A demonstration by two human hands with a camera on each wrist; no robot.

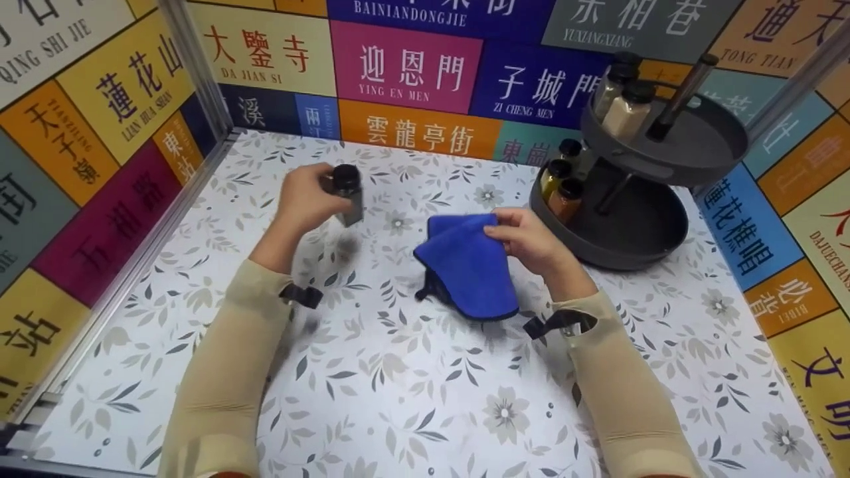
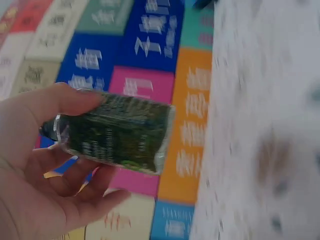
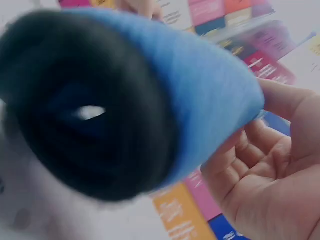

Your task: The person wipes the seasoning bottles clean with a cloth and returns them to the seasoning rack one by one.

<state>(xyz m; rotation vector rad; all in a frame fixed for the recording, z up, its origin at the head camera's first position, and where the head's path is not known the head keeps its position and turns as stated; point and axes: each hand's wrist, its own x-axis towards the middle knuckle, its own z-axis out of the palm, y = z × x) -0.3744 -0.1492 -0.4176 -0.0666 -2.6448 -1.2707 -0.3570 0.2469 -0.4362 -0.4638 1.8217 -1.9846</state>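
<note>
My left hand (image 1: pixel 303 196) grips a small square spice jar (image 1: pixel 350 198) with a black cap, tilted and raised over the table. In the left wrist view the jar (image 2: pixel 117 130) shows dark green contents through clear walls, held between thumb and fingers. To the right, my right hand (image 1: pixel 531 242) pinches a blue cloth (image 1: pixel 468 265) by its upper corner. The cloth hangs folded, its dark edge and underside showing below. Seen from the right wrist, the cloth (image 3: pixel 215 95) curls into a loop with a blurred black inner side. Jar and cloth are apart.
A two-tier black round rack (image 1: pixel 611 245) stands at the back right. Several black-capped jars are on it, including a pale one (image 1: pixel 626 113) on the upper tier and an orange-brown one (image 1: pixel 566 201) below. Patterned panels (image 1: pixel 405 66) wall in the floral tabletop (image 1: pixel 398 398).
</note>
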